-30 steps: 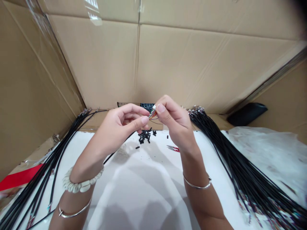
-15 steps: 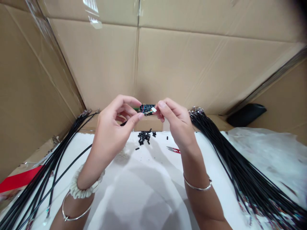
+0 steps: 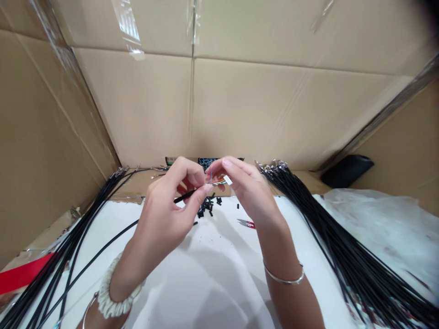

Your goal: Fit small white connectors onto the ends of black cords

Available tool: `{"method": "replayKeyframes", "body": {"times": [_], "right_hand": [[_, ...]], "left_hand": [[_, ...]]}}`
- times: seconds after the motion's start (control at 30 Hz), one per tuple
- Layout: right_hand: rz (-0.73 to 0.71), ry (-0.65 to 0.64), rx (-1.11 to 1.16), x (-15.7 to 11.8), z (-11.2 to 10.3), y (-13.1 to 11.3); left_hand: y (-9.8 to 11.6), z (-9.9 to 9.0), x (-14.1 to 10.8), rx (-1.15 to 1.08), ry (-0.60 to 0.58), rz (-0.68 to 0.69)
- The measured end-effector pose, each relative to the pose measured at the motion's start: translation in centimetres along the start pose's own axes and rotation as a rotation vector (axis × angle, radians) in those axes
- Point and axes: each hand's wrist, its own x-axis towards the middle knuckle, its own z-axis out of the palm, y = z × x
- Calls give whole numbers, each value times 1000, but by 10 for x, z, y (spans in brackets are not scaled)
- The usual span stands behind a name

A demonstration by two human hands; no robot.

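My left hand [image 3: 171,201] is closed round the end of a black cable [image 3: 185,196], pinching it between thumb and fingers. Thin coloured wires [image 3: 217,183] fan out of that end, with a small white connector [image 3: 228,180] on the tip of some of them. A blue and a red wire stand up apart from the rest. My right hand [image 3: 252,192] is curled around these wires from the right, its fingertips at the upright ones and the connector close to its palm. Its exact grip is partly hidden. Below the hands lie several short black tube pieces [image 3: 206,206].
Red-handled thread snips [image 3: 247,223] lie on the white table top [image 3: 192,278]. Bundles of black cables run along the left [image 3: 82,214] and right [image 3: 315,224]. Cardboard walls [image 3: 240,105] enclose the back and sides. A black pouch-like thing [image 3: 347,171] and clear plastic [image 3: 373,219] are at right.
Both hands sit slightly lower in view and closer together. My right hand has moved left from the connector toward the upright wires, its fingers now behind them. The camera view has tilted up slightly.
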Motion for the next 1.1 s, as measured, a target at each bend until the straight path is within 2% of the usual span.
{"method": "replayKeyframes", "body": {"times": [0.3, 0.43, 0.53, 0.67, 0.83, 0.97, 1.1], "right_hand": [[147, -61, 23, -1, -10, -1], [169, -103, 21, 0, -9, -3], [111, -63, -62, 0, -5, -5], [-34, 35, -269, -5, 1, -8], [-141, 89, -466, -11, 3, -9], [-166, 86, -458, -9, 0, -8], [-111, 33, -312, -7, -3, -9]], "left_hand": [[2, -4, -2, 61, 28, 20], [-1, -5, -1, 106, 68, 35], [-5, -4, 1, 196, 93, 58], [-12, 1, 4, 304, 101, 126], [-18, 6, 4, 270, 110, 173], [-17, 4, 3, 307, 66, 159], [-14, 0, 5, 281, 31, 149]]}}
